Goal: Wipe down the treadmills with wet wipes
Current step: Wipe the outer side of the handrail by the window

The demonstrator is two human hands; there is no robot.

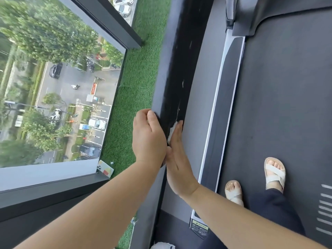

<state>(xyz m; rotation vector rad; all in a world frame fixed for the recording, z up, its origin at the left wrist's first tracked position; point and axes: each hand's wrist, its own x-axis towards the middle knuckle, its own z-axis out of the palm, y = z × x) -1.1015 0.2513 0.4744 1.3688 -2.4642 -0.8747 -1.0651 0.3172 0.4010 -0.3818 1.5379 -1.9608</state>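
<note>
I stand on the treadmill belt (280, 108) and look down at its black left handrail (177, 72), which runs away from me. My left hand (149, 137) grips the rail from the outer side, fingers curled round it. My right hand (177, 159) lies flat with straight fingers against the rail's inner side and presses a white wet wipe (171, 131) onto it. Only a small edge of the wipe shows between the hands.
A strip of green artificial turf (136, 83) lies left of the treadmill, then a large window (59, 83) over a street. A phone (105, 169) lies on the turf by the window frame. My sandalled feet (233, 192) stand on the belt. Something white (162, 246) sits at the bottom edge.
</note>
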